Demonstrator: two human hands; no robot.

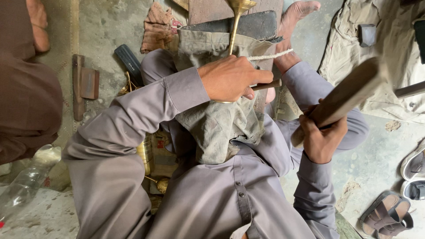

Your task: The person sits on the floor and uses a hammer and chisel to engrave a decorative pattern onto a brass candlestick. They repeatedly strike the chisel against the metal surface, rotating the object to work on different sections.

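My left hand (230, 79) is closed around a thin metal punch (265, 85) and steadies a slender brass stem (234, 31) that widens into a cup at the top of the view. The stem lies on a grey-green cloth (217, 124) spread over my lap and a dark block (248, 25). My right hand (322, 135) grips the handle of a wooden mallet (349, 90), raised to the right of the brass piece and blurred. A white cord (270, 55) crosses near the punch. My bare foot (294, 20) rests beside the block.
Another person in brown clothing (26, 88) sits at the left. A wooden block tool (84, 84), a dark handle (128, 64) and a reddish rag (157, 26) lie on the concrete floor. Brass pieces (146, 152) sit under my left arm. A plastic bottle (26, 181) lies lower left, sandals (389, 214) lower right.
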